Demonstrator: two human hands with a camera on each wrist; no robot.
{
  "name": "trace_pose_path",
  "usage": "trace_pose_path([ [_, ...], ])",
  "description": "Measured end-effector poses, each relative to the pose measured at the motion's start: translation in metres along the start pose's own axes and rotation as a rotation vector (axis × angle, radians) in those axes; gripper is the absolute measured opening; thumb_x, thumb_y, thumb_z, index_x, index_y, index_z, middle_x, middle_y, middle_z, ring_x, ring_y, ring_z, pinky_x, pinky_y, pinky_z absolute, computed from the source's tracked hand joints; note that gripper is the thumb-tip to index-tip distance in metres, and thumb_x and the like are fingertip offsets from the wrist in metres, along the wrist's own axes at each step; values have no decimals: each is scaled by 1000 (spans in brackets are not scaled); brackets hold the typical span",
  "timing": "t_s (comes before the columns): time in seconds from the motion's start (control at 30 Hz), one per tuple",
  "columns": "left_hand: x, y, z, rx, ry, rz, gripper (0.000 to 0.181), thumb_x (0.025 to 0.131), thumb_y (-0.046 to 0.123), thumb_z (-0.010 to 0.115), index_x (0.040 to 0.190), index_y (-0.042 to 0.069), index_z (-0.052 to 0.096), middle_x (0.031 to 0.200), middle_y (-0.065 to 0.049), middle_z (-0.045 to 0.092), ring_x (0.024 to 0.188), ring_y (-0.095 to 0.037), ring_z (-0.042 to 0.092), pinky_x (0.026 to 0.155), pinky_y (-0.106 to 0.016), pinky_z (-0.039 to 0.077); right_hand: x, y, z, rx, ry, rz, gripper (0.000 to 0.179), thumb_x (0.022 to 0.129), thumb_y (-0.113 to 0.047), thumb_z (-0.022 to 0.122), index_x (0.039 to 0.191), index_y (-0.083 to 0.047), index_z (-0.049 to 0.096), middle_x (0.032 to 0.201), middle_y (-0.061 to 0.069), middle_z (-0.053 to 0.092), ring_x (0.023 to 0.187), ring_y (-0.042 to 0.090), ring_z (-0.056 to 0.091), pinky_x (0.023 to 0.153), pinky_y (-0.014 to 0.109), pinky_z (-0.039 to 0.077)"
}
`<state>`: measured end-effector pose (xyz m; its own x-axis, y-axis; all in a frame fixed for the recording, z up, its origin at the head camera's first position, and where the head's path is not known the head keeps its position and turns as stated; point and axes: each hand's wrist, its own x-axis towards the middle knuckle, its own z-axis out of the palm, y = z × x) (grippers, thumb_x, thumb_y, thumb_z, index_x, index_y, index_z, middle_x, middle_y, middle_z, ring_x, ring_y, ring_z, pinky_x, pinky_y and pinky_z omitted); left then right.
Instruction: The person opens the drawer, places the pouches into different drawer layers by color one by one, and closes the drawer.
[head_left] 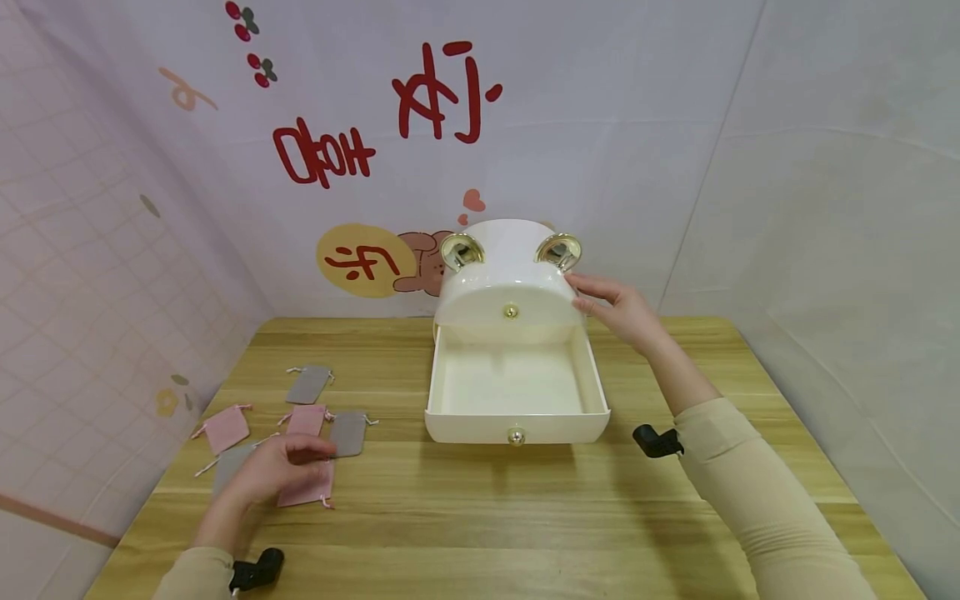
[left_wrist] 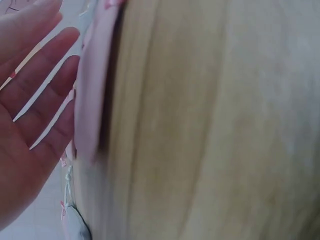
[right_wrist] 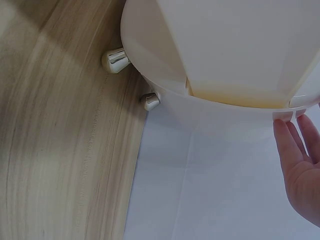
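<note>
I see the nearest pink pouch (head_left: 306, 492) partly under my spread left hand (head_left: 273, 468), my straight-fingered right hand (head_left: 621, 313) touching the white box (head_left: 480, 307).

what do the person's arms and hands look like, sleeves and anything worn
The left sleeve and right sleeve are plain beige. A small, angular black device juts out beside the left one, and a second black device beside the right. The left hand and right hand are ungloved.

Back sheet (head_left: 615, 125): white; printed with red characters (head_left: 472, 100), 2 pairs of cherries (head_left: 242, 33), a yellow disc (head_left: 360, 287).
Left sheet (head_left: 120, 250): printed with pale grid (head_left: 52, 192), 1 flower (head_left: 166, 403).
Right sheet (head_left: 840, 183): whitish, creased.
Tabletop (head_left: 450, 517): wood-grained, far corners rounded.
Light: soft shadows (head_left: 498, 458) cast on wood.
</note>
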<state>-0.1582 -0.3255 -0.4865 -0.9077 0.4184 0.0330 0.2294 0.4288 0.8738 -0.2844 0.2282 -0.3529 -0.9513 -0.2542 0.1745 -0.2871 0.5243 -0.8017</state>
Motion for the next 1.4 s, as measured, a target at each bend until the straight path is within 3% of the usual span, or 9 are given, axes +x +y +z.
trace_pose_path([
  [0.47, 1, -9, 1, 144, -10, 156, 30, 79, 0, 81, 108, 0, 73, 105, -12, 71, 100, -5, 62, 84, -17, 49, 0, 0, 0, 12, 0, 1, 50, 96, -38, 66, 142, -23, 57, 151, 0, 45, 142, 29, 34, 112, 56, 29],
  [0.7, 0, -10, 0, 237, -20, 164, 31, 77, -1, 81, 106, 4, 74, 105, -4, 71, 102, 0, 58, 85, -11, 45, 0, -1, 0, 5, -2, 10, 50, 96, -40, 65, 142, -24, 56, 152, -1, 44, 142, 29, 34, 112, 57, 28],
  [1.1, 1, -17, -3, 225, -49, 229, 25, 81, -5, 76, 105, 2, 73, 105, -8, 70, 97, -5, 60, 80, -21, 52, -1, -3, 0, 11, 7, 11, 50, 96, -39, 66, 142, -24, 57, 151, 0, 45, 142, 28, 34, 112, 56, 29],
  [1.4, 5, -25, -2, 201, -11, 315, 20, 78, -6, 78, 93, 6, 75, 92, -8, 68, 87, -13, 61, 74, -23, 50, -2, -3, 1, 10, 16, 5, 50, 95, -39, 66, 142, -23, 57, 150, 0, 46, 141, 28, 35, 112, 55, 30],
])
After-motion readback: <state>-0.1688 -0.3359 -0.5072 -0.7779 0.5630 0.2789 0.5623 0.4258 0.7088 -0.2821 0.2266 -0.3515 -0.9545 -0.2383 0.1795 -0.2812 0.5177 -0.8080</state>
